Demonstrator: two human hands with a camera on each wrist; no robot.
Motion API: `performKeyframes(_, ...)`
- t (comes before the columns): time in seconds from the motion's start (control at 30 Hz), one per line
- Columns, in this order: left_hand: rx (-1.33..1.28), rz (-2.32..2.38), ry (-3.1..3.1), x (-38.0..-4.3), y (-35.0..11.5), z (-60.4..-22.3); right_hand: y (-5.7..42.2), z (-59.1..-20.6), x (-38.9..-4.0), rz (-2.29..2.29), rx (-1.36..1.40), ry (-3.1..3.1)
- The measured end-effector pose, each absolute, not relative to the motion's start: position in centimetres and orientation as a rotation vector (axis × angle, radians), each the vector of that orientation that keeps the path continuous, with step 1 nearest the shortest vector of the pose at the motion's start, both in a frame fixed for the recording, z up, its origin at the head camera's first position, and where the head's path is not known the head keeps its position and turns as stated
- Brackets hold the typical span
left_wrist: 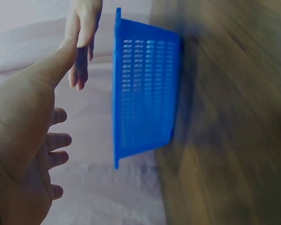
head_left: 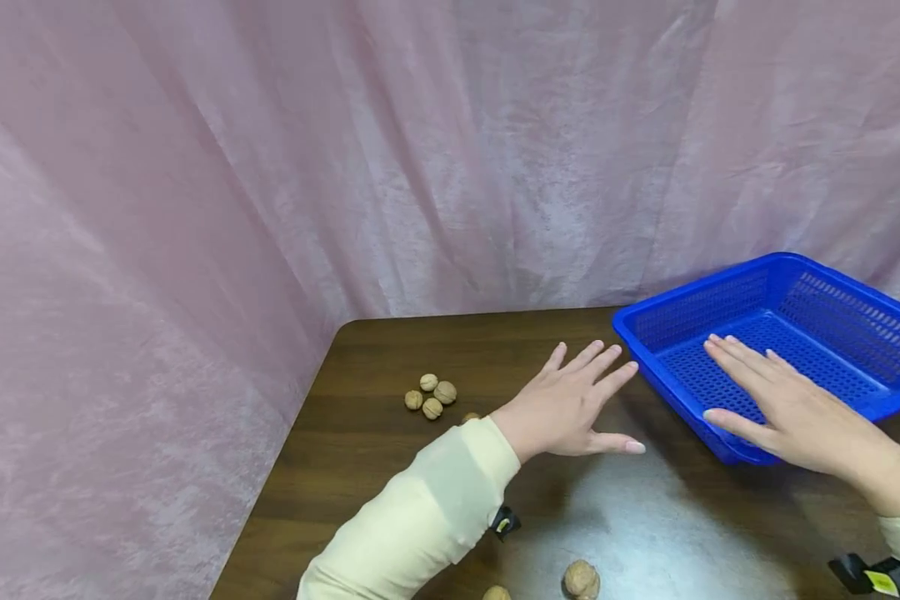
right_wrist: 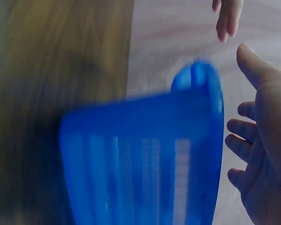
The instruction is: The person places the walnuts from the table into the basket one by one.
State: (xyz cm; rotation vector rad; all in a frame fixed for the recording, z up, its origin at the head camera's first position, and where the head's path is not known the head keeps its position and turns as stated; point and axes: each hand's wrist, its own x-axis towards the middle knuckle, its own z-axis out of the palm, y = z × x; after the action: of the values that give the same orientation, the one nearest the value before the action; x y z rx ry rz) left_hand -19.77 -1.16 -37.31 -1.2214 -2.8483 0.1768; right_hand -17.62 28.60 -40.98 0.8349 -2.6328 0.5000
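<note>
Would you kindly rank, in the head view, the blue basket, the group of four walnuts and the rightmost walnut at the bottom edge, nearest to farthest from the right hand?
1. Blue basket, partly behind the right hand.
2. Rightmost bottom-edge walnut, to the hand's left.
3. Group of four walnuts, farther left still.

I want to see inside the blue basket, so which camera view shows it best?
The head view: it looks down into the basket, showing its floor, though the right hand covers some. The left wrist view shows an outer side; the right wrist view, a blurred, cut-off part.
</note>
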Motion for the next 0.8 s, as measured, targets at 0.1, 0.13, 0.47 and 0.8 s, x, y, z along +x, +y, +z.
performKeyframes(0.1,-1.215,0.224,-2.883,-20.1,0.8,-37.7,30.2,-41.1,-18.3,0.494,0.751,-2.724)
performKeyframes(0.13,-1.211,0.246,-2.891,-20.1,1.4,-37.9,30.6,-41.2,-18.4,0.496,0.729,-2.749)
performKeyframes(0.47,-1.117,0.310,-3.014,-20.5,6.6,-39.1,32.6,-42.8,-18.8,0.486,0.630,-2.889)
performKeyframes(0.8,-1.031,0.201,-3.097,-21.9,6.5,-40.6,31.6,-42.8,-18.6,0.445,0.609,-2.949)
